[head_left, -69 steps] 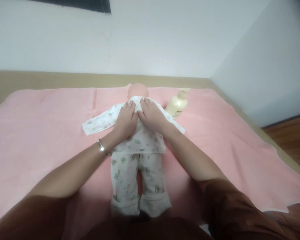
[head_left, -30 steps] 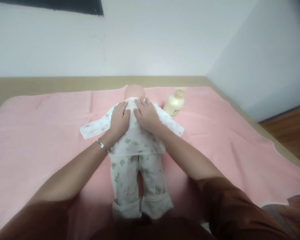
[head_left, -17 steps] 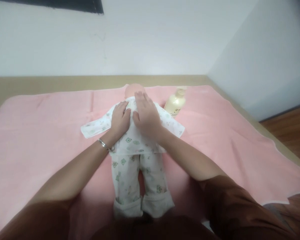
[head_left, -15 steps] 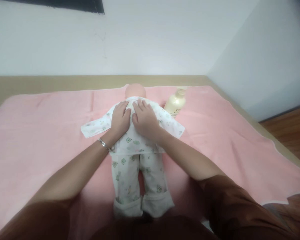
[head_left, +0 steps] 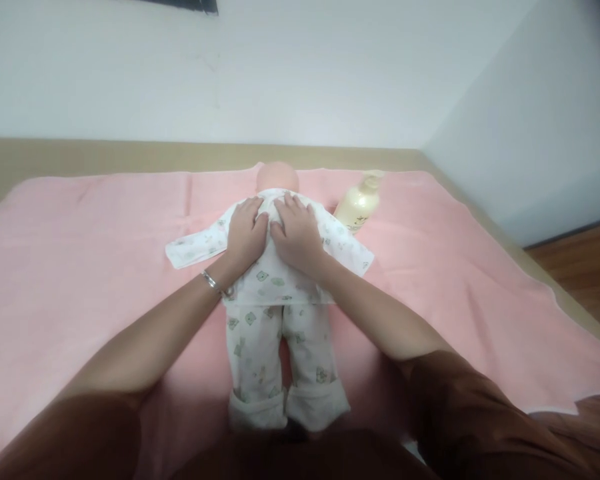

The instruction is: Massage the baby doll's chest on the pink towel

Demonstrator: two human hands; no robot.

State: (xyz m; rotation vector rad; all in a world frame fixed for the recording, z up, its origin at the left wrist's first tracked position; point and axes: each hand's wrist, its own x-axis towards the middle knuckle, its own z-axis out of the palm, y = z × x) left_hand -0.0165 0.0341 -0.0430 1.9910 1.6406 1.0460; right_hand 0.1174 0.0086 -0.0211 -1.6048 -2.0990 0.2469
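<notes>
A baby doll lies with its head away from me, no facial features showing. It wears a white printed top with long sleeves spread to both sides, and matching trousers with turned-up cuffs. My left hand rests flat on the left of the doll's upper back, fingers pointing toward the head. Beside it, my right hand lies on the right of the upper back with fingers spread. The two thumbs nearly meet in the middle. Neither hand holds anything.
Under the doll spreads a pink cloth on a tan surface. A cream pump bottle stands tilted-looking beyond the right sleeve. A white wall rises behind, and wooden floor shows at the right.
The view has shifted slightly, so the whole scene sits a little further right and its far part higher. Both hands stay on the doll's back in nearly the same place.
</notes>
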